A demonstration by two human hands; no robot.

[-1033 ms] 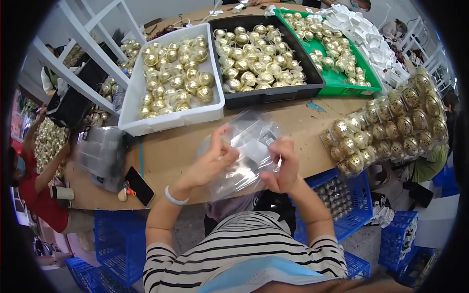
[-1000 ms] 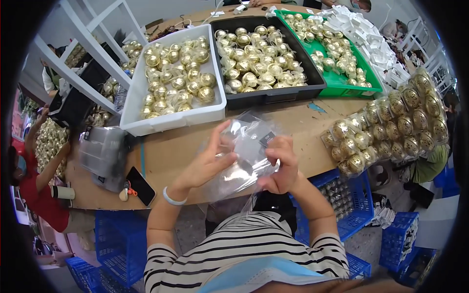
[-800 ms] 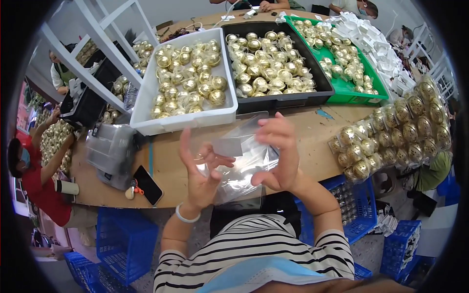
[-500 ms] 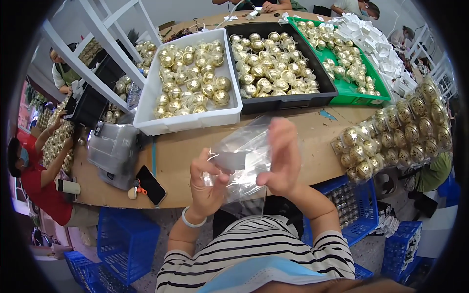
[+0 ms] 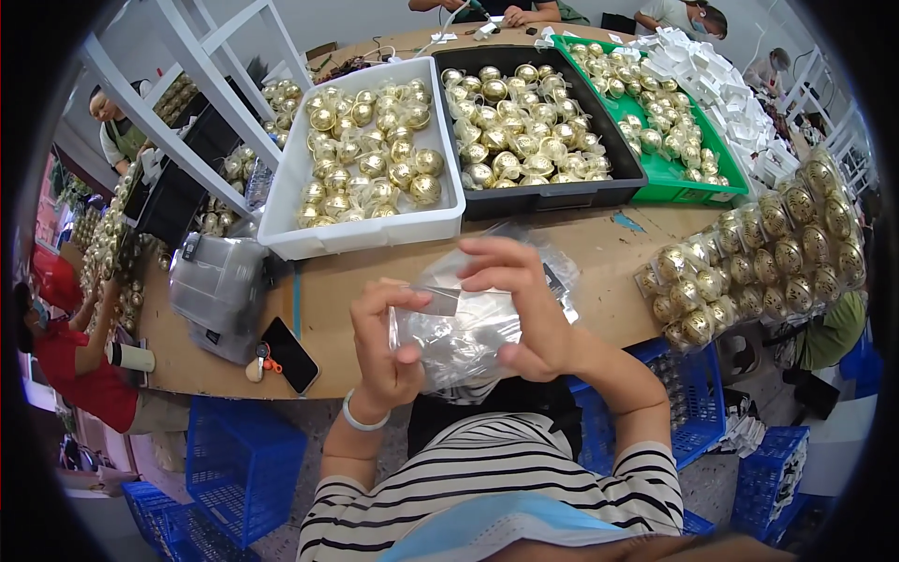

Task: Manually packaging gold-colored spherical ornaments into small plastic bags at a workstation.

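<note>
A clear, shiny plastic package (image 5: 459,347) with a grey rectangular patch near its top is between my two hands, over the table's near edge. My left hand (image 5: 382,337) grips its left side, the index finger on the grey patch and the thumb below. On the right side my right hand (image 5: 524,314) is curled round it, fingers above and thumb underneath. Whether it is a bag or a folding box I cannot tell. More clear plastic (image 5: 562,272) with a dark label shows behind my right hand on the table.
Gold patterned balls in clear wrap fill a white tray (image 5: 361,232), a black tray (image 5: 552,194) and a green tray (image 5: 688,190). Wrapped ball packs (image 5: 758,253) stand right. Clear plastic packages (image 5: 217,281), a phone (image 5: 290,356) and orange-handled scissors (image 5: 269,362) lie left. Co-workers sit around.
My right hand has come down from upright and curled round the plastic's right side. My left hand has shifted slightly left and up. At far left, a co-worker in red leans lower.
</note>
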